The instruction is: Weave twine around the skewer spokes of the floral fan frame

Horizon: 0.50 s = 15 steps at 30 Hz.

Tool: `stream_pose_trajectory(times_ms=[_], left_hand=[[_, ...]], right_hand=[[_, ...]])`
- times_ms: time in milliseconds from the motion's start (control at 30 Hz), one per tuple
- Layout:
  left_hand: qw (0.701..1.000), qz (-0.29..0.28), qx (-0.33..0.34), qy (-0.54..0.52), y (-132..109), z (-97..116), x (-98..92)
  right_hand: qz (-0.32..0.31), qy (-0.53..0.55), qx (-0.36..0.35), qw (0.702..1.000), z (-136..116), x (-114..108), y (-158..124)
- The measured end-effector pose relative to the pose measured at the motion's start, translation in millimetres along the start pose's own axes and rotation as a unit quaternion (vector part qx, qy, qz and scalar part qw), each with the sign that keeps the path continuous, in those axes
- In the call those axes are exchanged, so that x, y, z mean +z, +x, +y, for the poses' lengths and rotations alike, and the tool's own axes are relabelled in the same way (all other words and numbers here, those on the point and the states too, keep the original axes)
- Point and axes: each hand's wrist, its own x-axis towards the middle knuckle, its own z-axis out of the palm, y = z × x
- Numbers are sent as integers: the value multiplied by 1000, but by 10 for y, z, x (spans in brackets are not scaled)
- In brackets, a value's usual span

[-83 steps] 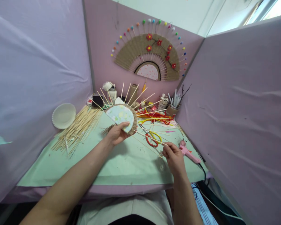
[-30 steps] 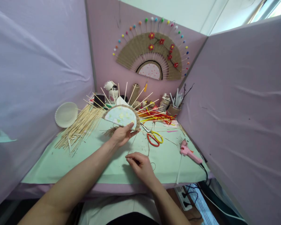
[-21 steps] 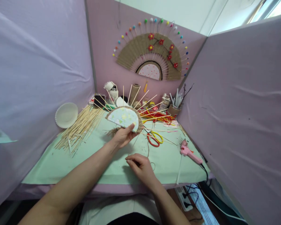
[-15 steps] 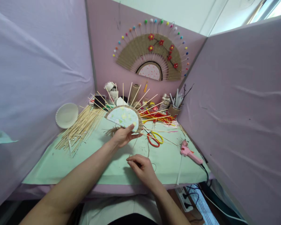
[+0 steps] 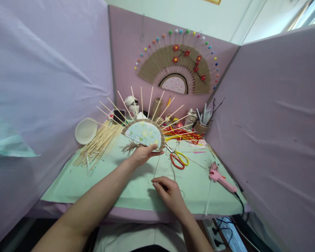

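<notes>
My left hand (image 5: 144, 155) grips a half-round fan base (image 5: 143, 133) by its lower right corner, thumb on the front. Pale floral fabric covers the base, brown twine edges its curve, and thin wooden sticks spread out from it. Lower down, my right hand (image 5: 169, 191) is closed in a pinch on a thin strand of twine (image 5: 156, 167) that runs up towards the base. Just right of the base, scissors (image 5: 177, 162) with red and yellow handles lie on the table. A frayed twine bundle (image 5: 130, 147) shows below the base's left side.
Loose wooden sticks (image 5: 98, 145) and a white bowl (image 5: 85, 131) are at the left. A pink glue gun (image 5: 222, 178) with a cord lies at the right. Red and yellow pipe cleaners (image 5: 183, 134) sit behind. A finished fan (image 5: 178, 63) hangs on the back panel.
The whole view has shifted, so everything appears slightly farther right and lower. Both hands keep their holds, with little movement relative to the table.
</notes>
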Motion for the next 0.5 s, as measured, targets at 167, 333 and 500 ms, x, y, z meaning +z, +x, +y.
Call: stream_pose_trajectory(times_ms=[167,333,500], left_hand=[[1000,-3,12,15,19,-1,-14],[999,16,12,26,71,-3,-70],[999,9,-11,46,63,10,-60]], right_hand=[[10,-4,6,1000,-16,-108,10],[47,-16,30,998,-27,-361,-1],[130,-35,25,991,8,-647,10]])
